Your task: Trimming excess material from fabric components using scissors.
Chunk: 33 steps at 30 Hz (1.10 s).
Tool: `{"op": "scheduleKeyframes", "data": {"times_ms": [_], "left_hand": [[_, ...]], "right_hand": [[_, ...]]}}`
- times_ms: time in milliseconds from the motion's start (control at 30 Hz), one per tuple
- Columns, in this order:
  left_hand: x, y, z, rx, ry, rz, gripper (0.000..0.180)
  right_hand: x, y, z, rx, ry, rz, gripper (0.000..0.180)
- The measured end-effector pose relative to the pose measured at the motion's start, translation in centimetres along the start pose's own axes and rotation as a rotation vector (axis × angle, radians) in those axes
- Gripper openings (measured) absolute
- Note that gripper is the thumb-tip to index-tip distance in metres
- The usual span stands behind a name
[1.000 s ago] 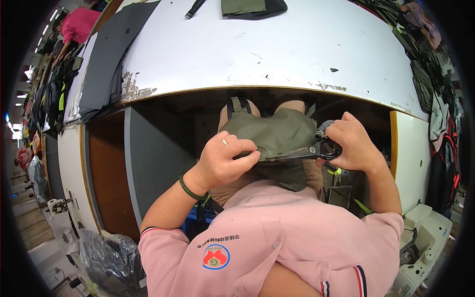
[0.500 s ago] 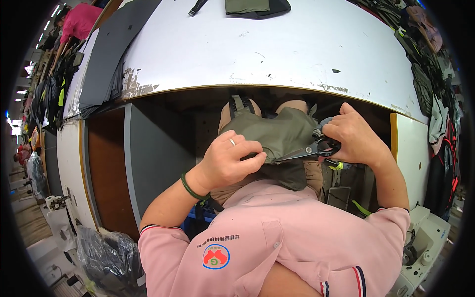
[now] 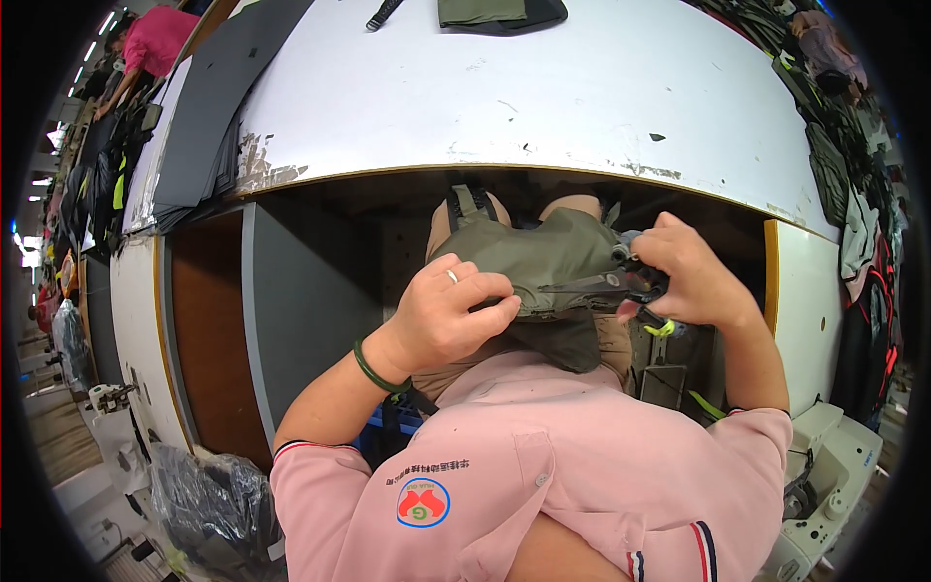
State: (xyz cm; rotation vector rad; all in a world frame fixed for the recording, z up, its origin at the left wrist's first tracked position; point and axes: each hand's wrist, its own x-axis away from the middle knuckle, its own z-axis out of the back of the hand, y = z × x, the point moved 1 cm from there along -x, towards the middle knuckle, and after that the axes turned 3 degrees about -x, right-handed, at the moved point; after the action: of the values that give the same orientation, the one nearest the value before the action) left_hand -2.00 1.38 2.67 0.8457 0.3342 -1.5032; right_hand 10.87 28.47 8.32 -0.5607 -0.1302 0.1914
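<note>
Across my lap lies an olive-green fabric bag (image 3: 543,251) with a strap at its far left and buckles by its right side. My left hand (image 3: 452,312) pinches the bag's near edge between thumb and fingers. In my right hand (image 3: 690,269) is a pair of scissors with black handles (image 3: 609,282), gripped by the loops. The blades point left and lie over the bag's near edge, with their tips a short way from my left fingertips. A yellow-green tab (image 3: 663,329) hangs below my right hand.
A white worktable (image 3: 465,107) with a worn front edge spans the far side. On it lie dark grey sheets (image 3: 208,107) and an olive piece (image 3: 485,12). A sewing machine (image 3: 824,485) stands at the lower right, a plastic-wrapped bundle (image 3: 218,504) at the lower left.
My right hand has lowered slightly, and the scissors have turned to lie nearly level, their tips a little higher. My left hand keeps its pinch in nearly the same place.
</note>
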Motion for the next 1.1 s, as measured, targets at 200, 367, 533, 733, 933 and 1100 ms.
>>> {"op": "scheduleKeyframes", "data": {"times_ms": [200, 367, 533, 733, 933, 1100], "left_hand": [[-1.0, -0.1, -0.9, 0.466, -0.107, 0.287, 0.019], [-0.3, -1.1, -1.1, 1.296, -0.391, 1.004, 0.024], [0.6, -1.4, -1.1, 1.654, -0.377, 1.306, 0.031], [0.8, -1.7, -1.9, 1.704, -0.382, 1.273, 0.032], [0.7, -1.6, -2.3, 1.717, -0.427, 1.283, 0.031], [0.6, -1.3, -2.2, 1.71, -0.427, 1.286, 0.032]], "right_hand": [[-2.5, -1.8, -4.6, -0.163, 0.168, 0.198, 0.034], [-3.3, -2.0, -4.6, -0.411, 0.0, -0.057, 0.032], [-1.3, -0.4, -1.5, -0.146, -0.002, -0.084, 0.046], [0.4, 0.5, 0.5, 0.088, -0.118, -0.107, 0.048], [0.4, 0.5, 0.6, 0.103, -0.14, -0.054, 0.046], [0.1, 0.3, 0.6, 0.114, -0.162, -0.059, 0.043]]}}
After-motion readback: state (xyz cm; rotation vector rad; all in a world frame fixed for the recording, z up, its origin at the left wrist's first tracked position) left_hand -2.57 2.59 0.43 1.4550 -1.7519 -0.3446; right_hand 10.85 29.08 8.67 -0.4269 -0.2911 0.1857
